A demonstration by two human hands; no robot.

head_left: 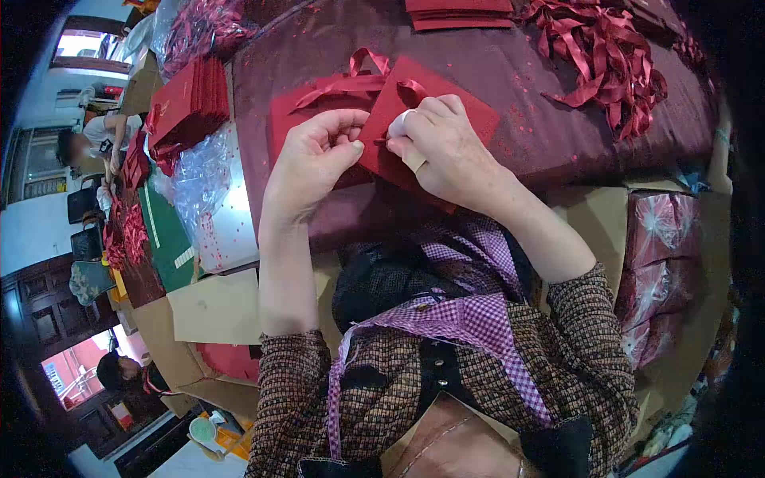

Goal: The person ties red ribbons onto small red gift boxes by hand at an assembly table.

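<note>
A red card-like piece (pixel 470 103) with a red ribbon loop (pixel 410 92) lies tilted under my hands, over another red piece (pixel 291 119) that also has a ribbon. My right hand (pixel 442 143), with a ring and a white covering on one fingertip, is closed in a pinch on the ribbon at the red piece. At the left edge of that piece is my left hand (pixel 323 155), thumb and forefinger curled close together; whether anything thin is between them is too small to tell.
Loose red ribbons (pixel 610 68) lie at the upper right, near stacked red pieces (pixel 460 12). More red pieces (pixel 187 103) and clear plastic (pixel 199 175) are at left. A box of wrapped packs (pixel 661 263) stands at right. Two other people appear at far left.
</note>
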